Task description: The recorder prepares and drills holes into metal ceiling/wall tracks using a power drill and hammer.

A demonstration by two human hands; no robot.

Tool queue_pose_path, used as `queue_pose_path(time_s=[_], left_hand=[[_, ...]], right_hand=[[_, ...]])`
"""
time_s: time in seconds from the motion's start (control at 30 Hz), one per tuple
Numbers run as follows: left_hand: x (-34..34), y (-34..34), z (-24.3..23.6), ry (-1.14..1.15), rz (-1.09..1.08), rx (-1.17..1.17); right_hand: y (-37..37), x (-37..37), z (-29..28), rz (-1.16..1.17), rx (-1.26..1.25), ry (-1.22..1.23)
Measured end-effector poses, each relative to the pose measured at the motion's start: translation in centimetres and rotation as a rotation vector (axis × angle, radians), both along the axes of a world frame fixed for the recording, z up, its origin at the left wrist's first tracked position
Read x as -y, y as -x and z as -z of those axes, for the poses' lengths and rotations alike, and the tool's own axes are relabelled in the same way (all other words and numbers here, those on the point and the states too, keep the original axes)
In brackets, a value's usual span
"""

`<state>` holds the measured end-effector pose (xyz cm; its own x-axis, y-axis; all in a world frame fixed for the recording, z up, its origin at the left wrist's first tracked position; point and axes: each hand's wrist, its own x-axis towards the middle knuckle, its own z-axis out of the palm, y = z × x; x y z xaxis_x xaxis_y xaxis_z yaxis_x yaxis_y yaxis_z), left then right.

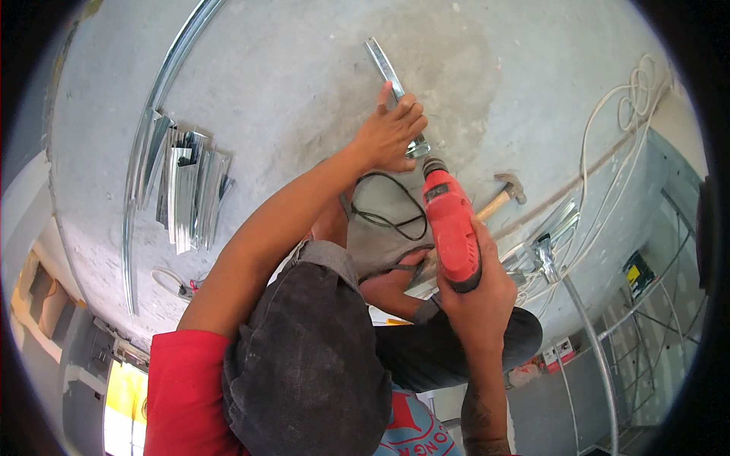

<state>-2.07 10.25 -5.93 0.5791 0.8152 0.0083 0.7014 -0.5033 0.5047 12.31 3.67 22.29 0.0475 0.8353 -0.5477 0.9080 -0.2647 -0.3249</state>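
Observation:
My right hand point(480, 292) is wrapped round the grip of a red power drill point(454, 228), its black chuck aimed at the near end of a short metal channel point(384, 64). Whether the bit touches the metal I cannot tell. My left hand point(391, 133) presses over the channel's near half against the floor, thumb and fingers spread across it. The channel's far end sticks out beyond the fingers. A black cord point(395, 226) loops on the floor between my feet, below the drill's chuck.
A claw hammer point(503, 199) with a wooden handle lies right of the drill. Cut metal channels point(186, 190) are piled at the left beside a long metal rail point(137, 175). White cable point(589, 137) coils at the right, near a metal frame point(593, 342) and more channel pieces point(559, 224).

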Motion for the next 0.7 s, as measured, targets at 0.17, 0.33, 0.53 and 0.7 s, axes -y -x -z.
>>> queue_pose_path(time_s=[0.17,0.33,0.53,0.7], left_hand=[[0.0,0.1,0.2,-0.011,0.002,0.003],[0.1,0.2,0.3,-0.031,0.003,-0.008],[-0.1,0.1,0.1,-0.002,0.005,0.004],[0.6,0.3,0.4,0.018,0.026,0.077]], right_hand=[[-0.6,-0.1,0.3,-0.113,0.020,-0.026],[-1.0,-1.3,-0.1,-0.182,0.055,0.012],[-0.6,-1.4,0.8,-0.342,0.148,-0.020],[-0.9,-1.9,2.1,-0.332,0.147,0.016]])
